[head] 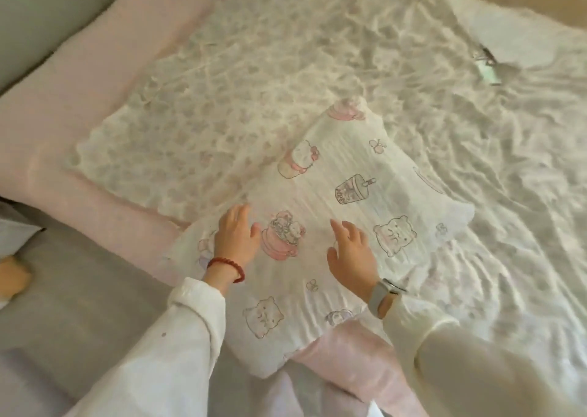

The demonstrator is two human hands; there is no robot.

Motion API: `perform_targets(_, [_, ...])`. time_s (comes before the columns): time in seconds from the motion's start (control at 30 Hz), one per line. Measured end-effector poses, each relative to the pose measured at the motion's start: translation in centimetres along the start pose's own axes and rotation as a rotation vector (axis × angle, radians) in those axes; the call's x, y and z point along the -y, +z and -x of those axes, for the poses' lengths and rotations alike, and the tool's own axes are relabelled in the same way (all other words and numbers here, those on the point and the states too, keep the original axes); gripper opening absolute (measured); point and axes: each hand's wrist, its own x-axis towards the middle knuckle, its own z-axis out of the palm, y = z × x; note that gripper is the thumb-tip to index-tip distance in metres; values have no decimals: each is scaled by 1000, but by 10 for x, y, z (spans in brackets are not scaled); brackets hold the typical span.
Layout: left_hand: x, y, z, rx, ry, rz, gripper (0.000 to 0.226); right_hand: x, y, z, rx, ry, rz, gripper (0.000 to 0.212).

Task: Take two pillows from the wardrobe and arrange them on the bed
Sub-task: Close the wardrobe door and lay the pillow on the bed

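Observation:
A white pillow [343, 207] printed with pink cups and cartoon bears lies tilted on the bed [397, 67], near its lower corner. My left hand [236, 237], with a red bead bracelet at the wrist, rests flat on the pillow's left side with fingers apart. Further right, my right hand [351, 257], with a grey watch at the wrist, hovers on or just above the pillow's middle, fingers spread and holding nothing. A second pillow is not visible.
The bed has a crinkled white patterned cover and a pink border [63, 99] along its left and near edges. A small dark and green object [487, 65] lies on the cover at far right. Grey floor [79, 305] is at lower left.

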Motion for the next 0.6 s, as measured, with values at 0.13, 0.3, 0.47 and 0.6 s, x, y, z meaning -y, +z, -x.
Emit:
perform_targets(0.13, [21,10,-68,208,-15,-138,78,13,18,-36,97,15,107,62])
perform_targets(0.3, [31,24,-100,297,43,20,74,18,39,-46,19,110,141,59])
perform_targets(0.47, [-4,5,-83,77,283,134,33,36,12,-45,-262,186,-84,42])
perform_targets(0.6, [-49,-30,-56,-182,766,113,15,48,-44,-41,-430,-102,-94,54])
